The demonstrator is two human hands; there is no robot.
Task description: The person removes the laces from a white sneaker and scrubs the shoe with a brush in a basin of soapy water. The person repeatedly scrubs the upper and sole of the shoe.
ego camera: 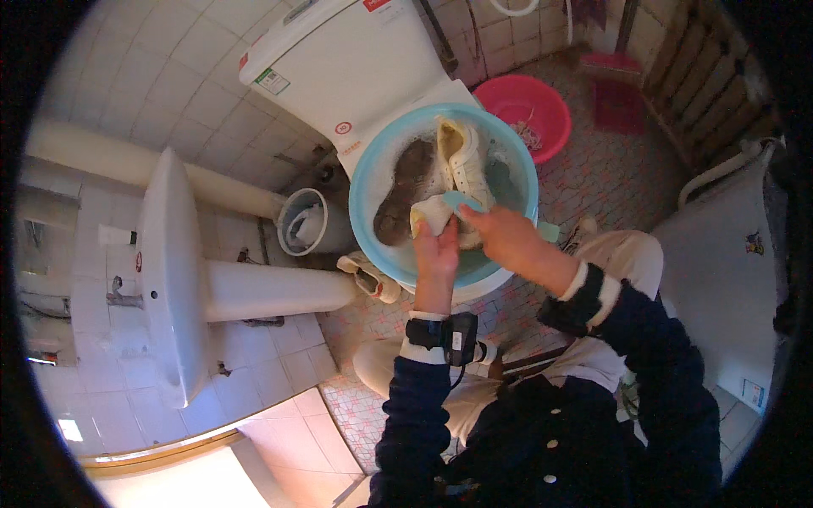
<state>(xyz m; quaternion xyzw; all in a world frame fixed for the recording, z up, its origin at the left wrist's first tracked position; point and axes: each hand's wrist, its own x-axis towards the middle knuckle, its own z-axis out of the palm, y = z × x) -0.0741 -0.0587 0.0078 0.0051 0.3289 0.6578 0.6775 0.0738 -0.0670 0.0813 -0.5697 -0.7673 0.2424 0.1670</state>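
Before me a light blue plastic basin (pixel 364 219) holds sudsy water. My left hand (pixel 437 251) grips a whitish shoe (pixel 432 214) near the basin's front, partly hidden by my fingers. A light blue scrubbing brush (pixel 458 199) is in my right hand (pixel 511 238), its head against or just over that shoe; the pale handle end sticks out past my hand. Behind it a second cream-coloured shoe (pixel 462 152) leans in the basin, its opening facing up. A dark brown patch (pixel 409 184) ringed by foam shows in the water; I cannot tell what it is.
The basin rests on a white toilet (pixel 356 70). A pink basin (pixel 549 111) with pale laces or strings stands behind right. Leftward are a pedestal sink (pixel 174 267), a waste bin (pixel 324 219) and a shoe (pixel 370 277) on the floor. A pink dustpan (pixel 616 105) stands far right.
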